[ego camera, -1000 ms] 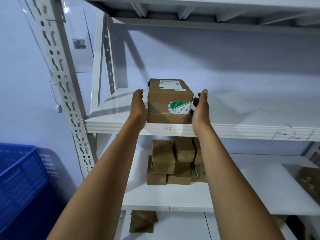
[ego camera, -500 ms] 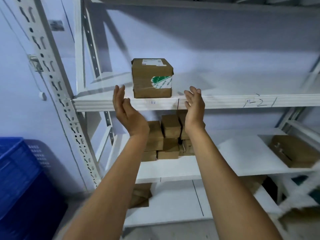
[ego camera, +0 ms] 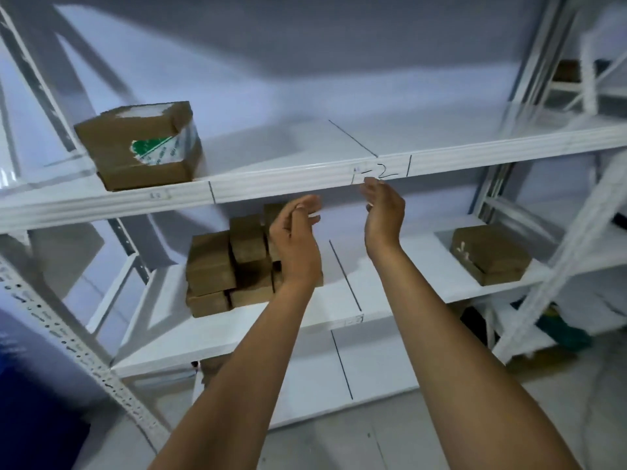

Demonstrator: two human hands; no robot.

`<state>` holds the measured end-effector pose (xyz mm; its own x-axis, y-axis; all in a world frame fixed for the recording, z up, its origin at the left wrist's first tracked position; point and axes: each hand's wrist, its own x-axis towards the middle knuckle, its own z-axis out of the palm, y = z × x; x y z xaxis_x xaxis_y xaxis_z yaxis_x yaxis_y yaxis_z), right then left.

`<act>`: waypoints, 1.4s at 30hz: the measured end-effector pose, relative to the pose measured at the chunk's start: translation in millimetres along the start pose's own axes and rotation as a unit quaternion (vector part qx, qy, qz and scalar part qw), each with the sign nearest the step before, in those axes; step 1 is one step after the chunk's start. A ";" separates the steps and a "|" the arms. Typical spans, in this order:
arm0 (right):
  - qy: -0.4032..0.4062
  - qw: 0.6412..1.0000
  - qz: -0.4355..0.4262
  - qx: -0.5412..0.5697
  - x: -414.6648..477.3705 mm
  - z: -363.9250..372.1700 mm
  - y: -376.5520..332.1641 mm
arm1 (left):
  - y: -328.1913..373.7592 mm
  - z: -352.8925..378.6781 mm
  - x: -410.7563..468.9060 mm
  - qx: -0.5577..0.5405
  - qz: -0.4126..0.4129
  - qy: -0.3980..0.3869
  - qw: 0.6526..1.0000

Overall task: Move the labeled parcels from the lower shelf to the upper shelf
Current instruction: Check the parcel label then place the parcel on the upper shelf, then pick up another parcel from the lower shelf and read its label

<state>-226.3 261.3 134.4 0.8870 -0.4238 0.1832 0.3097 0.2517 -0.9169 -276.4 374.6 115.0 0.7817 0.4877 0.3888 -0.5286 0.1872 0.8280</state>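
A brown labeled parcel with a white label and green-printed tape rests at the left end of the upper shelf. Below it, a stack of several plain brown parcels sits on the lower shelf. My left hand hovers empty with fingers apart just in front of the stack's right side. My right hand is raised, open and empty, just under the upper shelf's front edge. Neither hand touches a parcel.
A single flat brown parcel lies at the right of the lower shelf. A perforated white upright stands at the left, with a blue crate beside it. More white racking rises on the right. A bottom shelf lies near the floor.
Both hands let go of the labeled parcel on the upper shelf, then dropped and moved right to the lower shelf's level. The view swung right, so the parcel now sits far left.
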 end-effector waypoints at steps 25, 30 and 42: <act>0.120 0.961 0.102 -0.227 308.4 -410.8 39.2 | -302.9 402.0 -120.3 0.146 -0.298 -0.116 0.936; 0.036 0.905 0.196 -0.377 373.8 -434.7 81.2 | -378.8 428.9 -104.9 0.227 -0.424 -0.117 0.869; -0.090 0.823 0.309 -0.469 405.6 -463.6 154.3 | -458.7 430.5 -117.8 0.209 -0.600 -0.110 0.764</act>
<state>22.5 -275.1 -97.1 0.8383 -0.3102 -0.4484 -0.5449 -0.4464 -0.7098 16.4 -135.8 -136.6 0.6813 0.0157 -0.7318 0.7290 0.0756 0.6803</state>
